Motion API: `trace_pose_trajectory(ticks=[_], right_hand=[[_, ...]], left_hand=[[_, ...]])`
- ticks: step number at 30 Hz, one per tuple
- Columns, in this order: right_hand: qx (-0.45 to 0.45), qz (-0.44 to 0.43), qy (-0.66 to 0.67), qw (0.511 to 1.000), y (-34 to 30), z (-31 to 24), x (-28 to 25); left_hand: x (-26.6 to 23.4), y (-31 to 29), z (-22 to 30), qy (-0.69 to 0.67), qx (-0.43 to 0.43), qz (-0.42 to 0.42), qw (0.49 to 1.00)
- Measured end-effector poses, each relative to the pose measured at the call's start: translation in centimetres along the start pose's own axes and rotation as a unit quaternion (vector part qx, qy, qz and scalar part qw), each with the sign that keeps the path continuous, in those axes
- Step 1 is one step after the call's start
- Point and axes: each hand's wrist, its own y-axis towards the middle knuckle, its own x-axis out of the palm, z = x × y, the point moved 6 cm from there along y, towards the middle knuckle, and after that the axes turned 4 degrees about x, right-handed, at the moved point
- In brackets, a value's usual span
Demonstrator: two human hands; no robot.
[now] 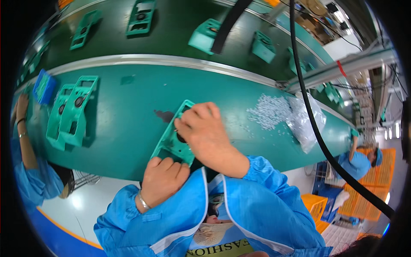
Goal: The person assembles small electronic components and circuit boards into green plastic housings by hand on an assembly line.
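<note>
A green plastic housing (166, 140) with a round black part in it lies tilted on the green bench in front of me. My left hand (165, 179) is closed on its near end, fingers curled over the rim. Over the housing's upper half is my right hand (206, 132), its fingers bent and pinched together close to the black part. Whatever those fingertips hold, if anything, is hidden beneath them. To the right of my right hand, many small pale pieces (269, 112) are spread in a loose heap beside a clear plastic bag (305, 122).
Two similar green housings (77, 109) stand side by side at left, near a blue bin (44, 88). Another person's hand (22, 106) rests by that bin. Beyond the metal rail (171, 61), more housings sit on a dark green belt (171, 38). A black cable (309, 103) hangs across the right.
</note>
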Motion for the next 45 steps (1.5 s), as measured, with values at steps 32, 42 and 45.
trace_pose_trajectory(ticks=[32, 42, 45], right_hand=[[0.155, 0.092, -0.084, 0.980, -11.1, 14.4, -6.7], [0.128, 0.105, -0.118, 0.979, -10.8, 13.4, -6.6], [0.161, 0.113, -0.092, 0.976, -11.1, 13.5, -7.2]], left_hand=[[-1.1, 1.3, -2.1, -0.026, 0.013, -0.091, 0.995], [-1.3, 0.6, -2.4, -0.027, 0.011, -0.098, 0.995], [-1.5, 0.7, -2.7, -0.016, 0.015, -0.088, 0.996]])
